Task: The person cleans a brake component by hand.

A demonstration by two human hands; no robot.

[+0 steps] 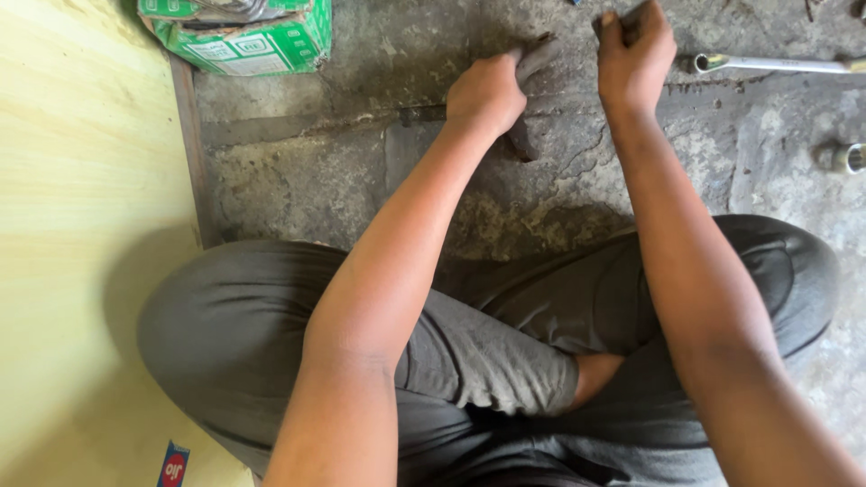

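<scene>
My left hand (pixel 487 90) was closed in a fist around one end of a dark grey, grimy cloth (pixel 534 68) lying on the cracked concrete floor (pixel 343 180). My right hand (pixel 634 54) was clenched just beside it; whether it gripped the same cloth I could not tell. A long silver metal spanner (pixel 776 64) lay right of that hand. A green and white cardboard box (pixel 248 36) sat well left of my left hand, beside a pale yellow-green board (pixel 81 225).
</scene>
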